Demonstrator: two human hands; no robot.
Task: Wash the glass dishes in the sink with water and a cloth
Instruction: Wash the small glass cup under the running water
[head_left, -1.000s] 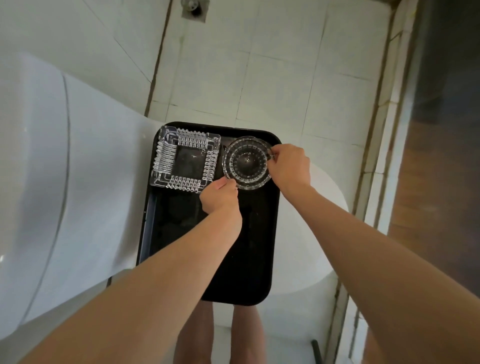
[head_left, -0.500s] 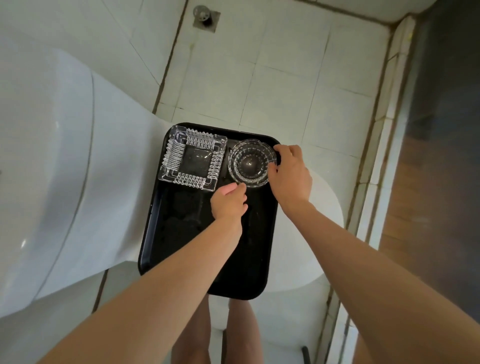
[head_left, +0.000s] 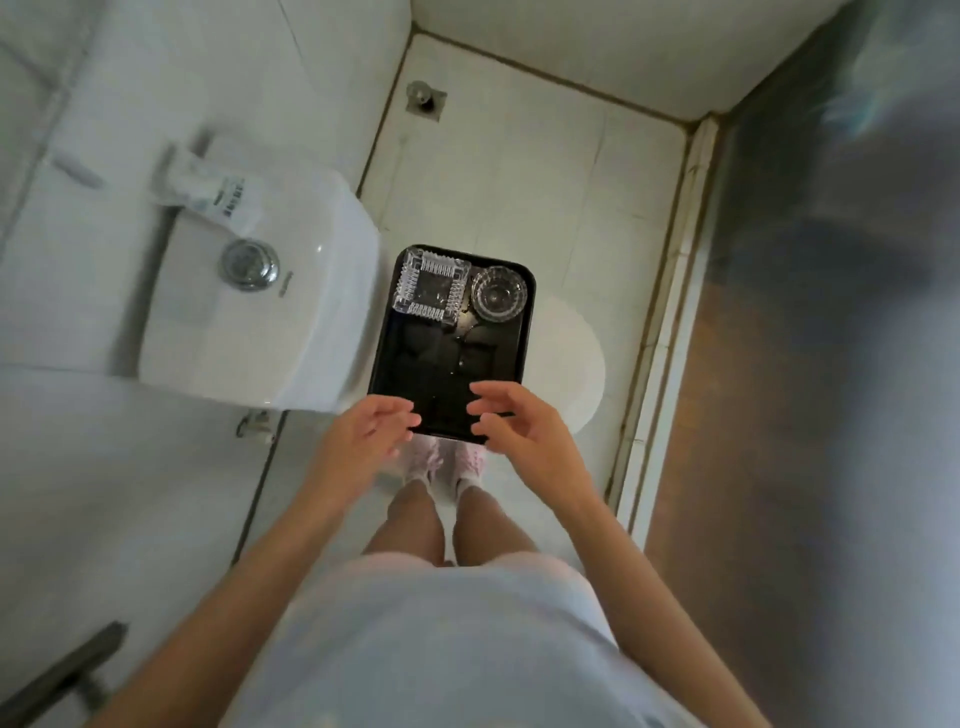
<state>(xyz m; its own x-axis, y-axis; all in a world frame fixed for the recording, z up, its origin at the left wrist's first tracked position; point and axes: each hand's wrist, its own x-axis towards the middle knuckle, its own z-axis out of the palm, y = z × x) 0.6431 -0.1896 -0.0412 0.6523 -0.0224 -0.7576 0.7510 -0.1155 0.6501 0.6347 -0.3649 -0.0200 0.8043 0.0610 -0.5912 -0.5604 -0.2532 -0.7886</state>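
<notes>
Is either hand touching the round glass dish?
No, left hand and right hand are at the tray's near end, apart from the round dish.

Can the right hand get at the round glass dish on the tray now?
Probably yes: the right hand is open and empty over the near end of the tray, and nothing stands between it and the round glass dish.

A black tray (head_left: 415, 374) lies flat on the closed white toilet lid (head_left: 576, 374), its left edge just beside the cistern (head_left: 291, 322). At the tray's far end two pieces stand side by side and upright: a square ribbed glass dish (head_left: 432, 287) on the left, a round glass dish (head_left: 500, 294) on the right, very close together.
</notes>
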